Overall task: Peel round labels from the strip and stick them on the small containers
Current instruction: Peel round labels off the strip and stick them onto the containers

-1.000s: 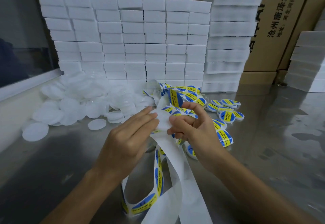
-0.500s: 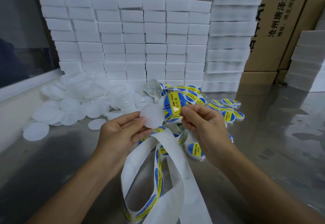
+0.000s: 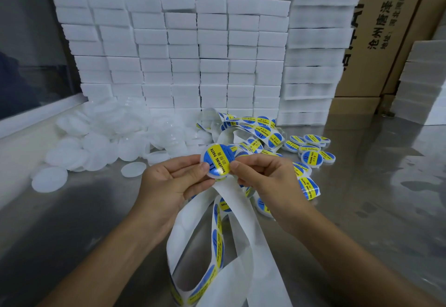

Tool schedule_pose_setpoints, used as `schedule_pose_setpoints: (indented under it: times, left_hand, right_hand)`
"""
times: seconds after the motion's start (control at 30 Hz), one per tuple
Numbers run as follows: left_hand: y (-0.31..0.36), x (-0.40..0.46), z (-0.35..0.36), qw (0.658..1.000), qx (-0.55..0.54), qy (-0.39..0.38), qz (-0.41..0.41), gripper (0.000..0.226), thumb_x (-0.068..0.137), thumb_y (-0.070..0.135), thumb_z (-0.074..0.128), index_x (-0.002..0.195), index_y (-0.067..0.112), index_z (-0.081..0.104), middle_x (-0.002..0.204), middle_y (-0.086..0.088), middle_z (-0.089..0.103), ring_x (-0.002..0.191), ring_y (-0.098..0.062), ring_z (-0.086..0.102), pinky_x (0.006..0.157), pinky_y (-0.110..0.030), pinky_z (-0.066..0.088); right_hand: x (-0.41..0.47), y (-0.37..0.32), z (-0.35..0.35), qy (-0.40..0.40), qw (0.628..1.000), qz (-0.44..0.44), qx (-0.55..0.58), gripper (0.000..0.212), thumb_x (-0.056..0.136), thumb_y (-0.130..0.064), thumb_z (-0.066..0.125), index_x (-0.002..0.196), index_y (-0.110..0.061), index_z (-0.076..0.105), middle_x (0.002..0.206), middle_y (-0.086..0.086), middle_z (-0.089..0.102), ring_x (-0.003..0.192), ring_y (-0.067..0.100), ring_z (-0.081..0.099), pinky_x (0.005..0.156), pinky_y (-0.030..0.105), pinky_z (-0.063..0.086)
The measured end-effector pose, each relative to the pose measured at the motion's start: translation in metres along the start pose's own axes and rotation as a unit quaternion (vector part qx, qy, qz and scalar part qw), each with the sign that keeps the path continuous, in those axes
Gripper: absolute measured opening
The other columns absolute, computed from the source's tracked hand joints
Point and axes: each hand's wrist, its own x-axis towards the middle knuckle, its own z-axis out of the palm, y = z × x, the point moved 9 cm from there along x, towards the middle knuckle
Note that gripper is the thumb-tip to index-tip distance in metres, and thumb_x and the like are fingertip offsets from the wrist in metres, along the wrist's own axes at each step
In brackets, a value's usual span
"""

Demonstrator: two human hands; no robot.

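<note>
A small round white container (image 3: 218, 160) is held up between both hands, with a blue and yellow round label lying on its face. My left hand (image 3: 173, 183) pinches its left edge, and my right hand (image 3: 263, 176) presses the label with the thumb at its right edge. The white backing strip (image 3: 241, 210), with more blue and yellow labels on it, loops down from under the hands to the near edge. A heap of unlabelled white containers (image 3: 103, 137) lies at the left. Labelled containers (image 3: 311, 154) lie at the right.
Stacked white foam blocks (image 3: 183, 53) form a wall at the back of the steel table (image 3: 374, 198). Cardboard boxes (image 3: 391, 29) stand behind and to the right. More label strip (image 3: 255, 128) curls in front of the blocks.
The peeled label, held beside the bare container half a second ago, now lies on the container's face. Both hands have come together on it.
</note>
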Motion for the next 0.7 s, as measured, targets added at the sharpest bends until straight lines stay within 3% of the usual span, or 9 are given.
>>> schedule_pose_setpoints:
  times: [0.3, 0.43, 0.53, 0.6, 0.7]
  left_hand:
    - [0.009, -0.004, 0.002, 0.999, 0.038, 0.004, 0.032, 0.036, 0.062, 0.01, 0.074, 0.096, -0.002, 0.068, 0.086, -0.019, 0.075, 0.077, -0.028, 0.074, 0.063, -0.024, 0.058]
    - [0.027, -0.012, 0.007, 0.981, 0.132, 0.026, 0.143, 0.02, 0.066, 0.002, 0.079, 0.081, 0.013, 0.074, 0.076, -0.008, 0.076, 0.069, -0.02, 0.074, 0.062, -0.02, 0.057]
    - [0.038, -0.024, 0.02, 0.942, 0.226, 0.013, 0.248, 0.04, 0.069, -0.009, 0.078, 0.075, 0.031, 0.073, 0.072, 0.01, 0.074, 0.066, -0.005, 0.071, 0.064, -0.013, 0.054]
    - [0.04, -0.029, 0.026, 0.927, 0.256, 0.002, 0.275, 0.045, 0.07, -0.01, 0.077, 0.077, 0.034, 0.071, 0.073, 0.016, 0.074, 0.067, -0.002, 0.07, 0.065, -0.011, 0.053]
    - [0.041, -0.026, 0.024, 0.936, 0.233, 0.005, 0.263, 0.037, 0.069, -0.011, 0.077, 0.076, 0.025, 0.071, 0.071, 0.012, 0.073, 0.065, -0.003, 0.069, 0.064, -0.012, 0.053]
  right_hand:
    - [-0.001, 0.0, -0.001, 0.005, 1.0, -0.004, -0.002, 0.005, 0.082, -0.002, 0.072, 0.082, -0.005, 0.076, 0.076, 0.014, 0.074, 0.059, 0.011, 0.061, 0.06, 0.018, 0.052]
    - [-0.001, 0.002, -0.002, 0.018, 1.0, 0.004, -0.015, 0.005, 0.082, -0.003, 0.073, 0.078, -0.005, 0.076, 0.069, 0.006, 0.074, 0.053, 0.009, 0.059, 0.057, 0.017, 0.05]
    - [0.001, 0.004, -0.007, 0.031, 0.999, 0.007, -0.026, 0.007, 0.082, -0.003, 0.073, 0.076, -0.005, 0.077, 0.067, 0.006, 0.073, 0.052, 0.008, 0.06, 0.054, 0.016, 0.049]
    - [0.001, 0.002, -0.008, 0.034, 0.998, -0.004, -0.045, 0.007, 0.082, -0.005, 0.073, 0.077, -0.005, 0.077, 0.066, 0.005, 0.073, 0.052, 0.009, 0.062, 0.053, 0.015, 0.048]
    - [0.0, -0.002, -0.009, 0.045, 0.995, -0.037, -0.087, 0.007, 0.081, -0.013, 0.077, 0.077, -0.007, 0.077, 0.065, 0.003, 0.073, 0.053, 0.012, 0.066, 0.054, 0.017, 0.05]
